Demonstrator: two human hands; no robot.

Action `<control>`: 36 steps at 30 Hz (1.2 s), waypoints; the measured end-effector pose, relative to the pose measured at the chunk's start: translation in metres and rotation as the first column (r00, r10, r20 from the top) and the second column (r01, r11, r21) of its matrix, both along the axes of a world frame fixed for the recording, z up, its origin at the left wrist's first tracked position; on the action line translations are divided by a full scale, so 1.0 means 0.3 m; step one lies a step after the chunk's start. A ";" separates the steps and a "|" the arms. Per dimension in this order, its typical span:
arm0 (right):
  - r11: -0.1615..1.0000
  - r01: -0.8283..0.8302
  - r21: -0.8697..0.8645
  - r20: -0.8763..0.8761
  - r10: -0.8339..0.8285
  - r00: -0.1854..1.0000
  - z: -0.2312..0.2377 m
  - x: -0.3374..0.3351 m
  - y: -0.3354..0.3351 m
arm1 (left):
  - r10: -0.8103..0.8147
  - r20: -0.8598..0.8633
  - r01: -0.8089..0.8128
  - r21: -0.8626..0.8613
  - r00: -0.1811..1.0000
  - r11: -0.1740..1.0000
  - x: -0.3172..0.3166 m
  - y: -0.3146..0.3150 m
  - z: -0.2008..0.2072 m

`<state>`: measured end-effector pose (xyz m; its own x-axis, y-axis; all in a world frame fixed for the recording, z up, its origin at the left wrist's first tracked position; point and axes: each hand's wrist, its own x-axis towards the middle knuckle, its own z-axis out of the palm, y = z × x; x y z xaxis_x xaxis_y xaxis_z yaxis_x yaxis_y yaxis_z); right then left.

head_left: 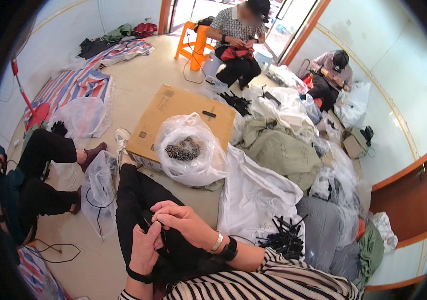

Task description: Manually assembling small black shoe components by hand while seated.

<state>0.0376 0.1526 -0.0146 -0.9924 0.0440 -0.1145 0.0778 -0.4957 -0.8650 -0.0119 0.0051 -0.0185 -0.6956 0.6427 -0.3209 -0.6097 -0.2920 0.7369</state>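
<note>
My left hand (145,250) and my right hand (186,225) meet above my black-trousered lap, fingertips pinched close together. A small dark piece seems to be between them, but it blends into the trousers and I cannot make out its kind. Ahead of my hands, an open clear plastic bag (204,167) rests on a brown cardboard box (156,117). Inside it lie many small dark metallic-looking pieces (183,149). To the right of my right forearm, a heap of black strap-like strips (283,238) sits on a white woven sack (248,195).
A small black object (209,114) and more black strips (236,102) lie on or beside the box. Green cloth (278,150) and grey bundles (326,230) fill the right side. A seated person (48,170) is at left; two others (238,35) (331,75) work near the doorway by an orange stool (201,50).
</note>
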 end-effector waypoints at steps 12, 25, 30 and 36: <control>0.946 0.115 0.303 -0.147 -0.073 0.986 0.032 0.038 0.026 | -0.171 -0.336 0.100 -0.218 0.926 0.971 0.006 -0.010 0.014; 1.000 -0.023 -0.013 0.138 0.025 0.990 0.009 0.077 0.037 | -0.200 -0.482 -0.003 -0.388 0.853 0.922 0.043 0.015 0.012; 0.997 0.077 -0.029 -0.006 -0.077 0.997 0.047 0.099 0.061 | -0.218 -0.406 0.037 -0.409 0.888 0.912 0.039 0.036 0.026; 1.000 0.000 0.008 0.037 0.000 0.999 0.055 0.076 0.048 | -0.338 -0.793 -0.168 -0.475 0.506 0.864 0.036 0.024 0.079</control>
<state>0.0604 0.1669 0.0020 -0.9875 0.0453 -0.1507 0.1096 -0.4891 -0.8653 -0.0012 0.0124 0.0051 -0.7318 0.6701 0.1242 0.3635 0.2296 0.9029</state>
